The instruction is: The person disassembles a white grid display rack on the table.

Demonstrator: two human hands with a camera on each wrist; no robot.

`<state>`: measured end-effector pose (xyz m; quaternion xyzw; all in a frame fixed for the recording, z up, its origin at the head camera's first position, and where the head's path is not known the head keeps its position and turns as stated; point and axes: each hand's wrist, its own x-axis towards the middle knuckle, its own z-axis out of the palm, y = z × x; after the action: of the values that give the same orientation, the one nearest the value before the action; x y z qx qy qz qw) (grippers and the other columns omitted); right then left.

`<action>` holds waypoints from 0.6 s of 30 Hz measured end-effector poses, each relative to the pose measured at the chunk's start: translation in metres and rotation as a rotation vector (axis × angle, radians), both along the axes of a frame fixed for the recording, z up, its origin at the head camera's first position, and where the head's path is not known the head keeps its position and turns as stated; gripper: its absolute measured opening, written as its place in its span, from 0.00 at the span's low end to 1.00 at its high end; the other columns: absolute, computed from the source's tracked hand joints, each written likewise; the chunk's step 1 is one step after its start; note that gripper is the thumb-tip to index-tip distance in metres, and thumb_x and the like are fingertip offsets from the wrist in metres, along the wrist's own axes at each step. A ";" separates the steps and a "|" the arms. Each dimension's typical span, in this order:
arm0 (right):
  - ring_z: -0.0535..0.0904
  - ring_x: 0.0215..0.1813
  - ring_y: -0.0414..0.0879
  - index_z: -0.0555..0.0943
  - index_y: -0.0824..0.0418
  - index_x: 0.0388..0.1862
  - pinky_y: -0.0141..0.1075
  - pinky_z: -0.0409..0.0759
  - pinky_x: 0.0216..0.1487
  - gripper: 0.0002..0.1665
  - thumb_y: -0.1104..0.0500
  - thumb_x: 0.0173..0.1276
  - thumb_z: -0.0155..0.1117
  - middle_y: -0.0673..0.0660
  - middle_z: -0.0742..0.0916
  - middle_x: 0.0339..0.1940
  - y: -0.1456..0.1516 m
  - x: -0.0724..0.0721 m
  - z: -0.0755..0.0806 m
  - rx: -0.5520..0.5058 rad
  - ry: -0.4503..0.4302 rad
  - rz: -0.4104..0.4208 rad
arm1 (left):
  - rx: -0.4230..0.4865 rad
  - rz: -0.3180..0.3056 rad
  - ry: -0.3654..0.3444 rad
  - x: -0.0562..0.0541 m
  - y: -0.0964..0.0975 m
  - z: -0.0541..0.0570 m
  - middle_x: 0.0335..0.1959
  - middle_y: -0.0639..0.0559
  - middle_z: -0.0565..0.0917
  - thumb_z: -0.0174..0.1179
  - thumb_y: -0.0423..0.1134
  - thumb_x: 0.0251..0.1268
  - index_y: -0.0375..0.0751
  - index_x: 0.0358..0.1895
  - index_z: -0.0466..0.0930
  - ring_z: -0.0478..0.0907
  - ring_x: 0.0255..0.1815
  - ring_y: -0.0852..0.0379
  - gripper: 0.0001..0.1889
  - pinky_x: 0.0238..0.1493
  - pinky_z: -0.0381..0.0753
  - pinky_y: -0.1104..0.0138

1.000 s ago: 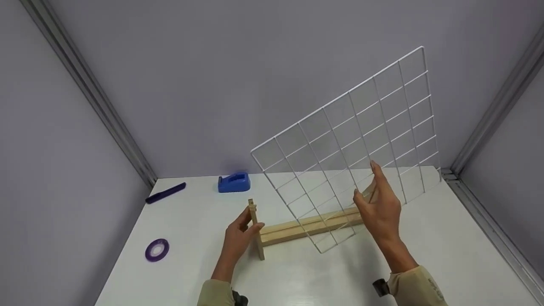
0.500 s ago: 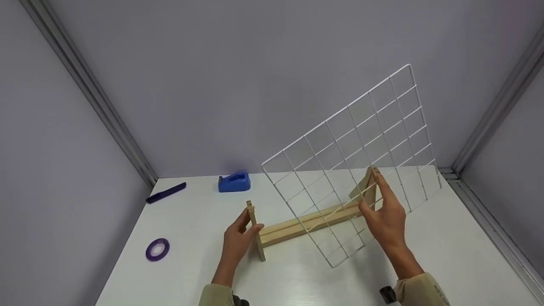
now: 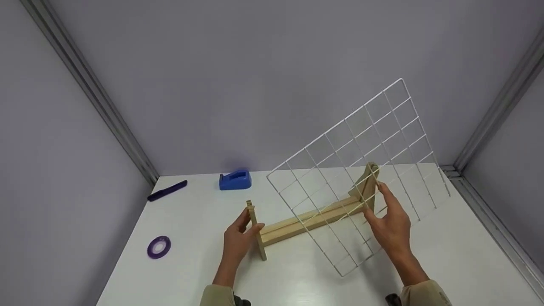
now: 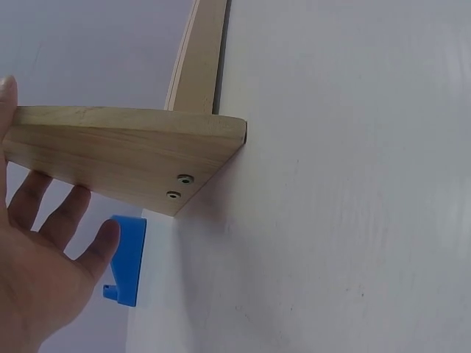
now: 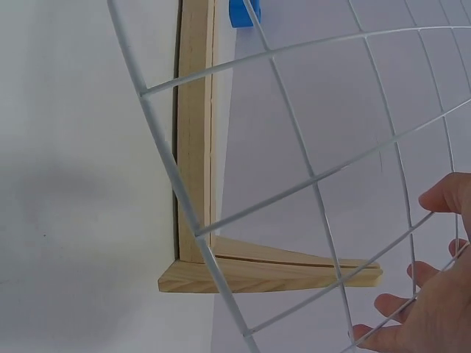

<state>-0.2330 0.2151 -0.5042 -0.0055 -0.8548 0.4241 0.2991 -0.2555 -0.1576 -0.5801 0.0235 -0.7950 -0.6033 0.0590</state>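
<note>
your left hand pinches the left upright of the wooden stand, likely solid and rigid, which runs off between two and three o'clock. in front of it, your right hand pinches the wire grid, top edge climbing toward two o'clock; probably light, stiff, a little slick, so hold where wires cross.

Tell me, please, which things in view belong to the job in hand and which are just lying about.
Seem to belong to the job:
- white wire grid, held by the right hand
- wooden frame, its left end piece held by the left hand

Seem to be just lying about:
- blue tape dispenser
- purple ring
- long dark blue item, too small to identify
</note>
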 end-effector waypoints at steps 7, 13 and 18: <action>0.70 0.29 0.44 0.70 0.55 0.76 0.40 0.74 0.51 0.44 0.70 0.60 0.73 0.60 0.80 0.71 0.003 0.004 -0.002 0.033 -0.070 -0.030 | 0.004 0.018 -0.038 0.001 0.003 0.005 0.74 0.49 0.73 0.71 0.59 0.59 0.49 0.77 0.65 0.69 0.76 0.47 0.44 0.75 0.69 0.51; 0.56 0.20 0.36 0.70 0.53 0.76 0.31 0.67 0.44 0.45 0.70 0.60 0.73 0.59 0.80 0.71 0.004 0.009 -0.005 0.046 -0.118 -0.027 | -0.009 0.038 -0.022 0.004 0.003 0.004 0.74 0.49 0.73 0.70 0.58 0.60 0.49 0.77 0.65 0.69 0.76 0.47 0.44 0.75 0.69 0.52; 0.53 0.16 0.35 0.71 0.52 0.76 0.34 0.69 0.35 0.45 0.70 0.60 0.72 0.61 0.80 0.70 0.007 0.010 -0.008 0.056 -0.129 -0.029 | -0.001 0.048 -0.009 0.006 0.005 0.006 0.73 0.48 0.74 0.71 0.57 0.60 0.48 0.77 0.65 0.70 0.76 0.47 0.43 0.75 0.70 0.52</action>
<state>-0.2225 0.2220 -0.5121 -0.0369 -0.8837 0.3942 0.2497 -0.2498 -0.1521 -0.5739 0.0453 -0.7949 -0.6011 0.0697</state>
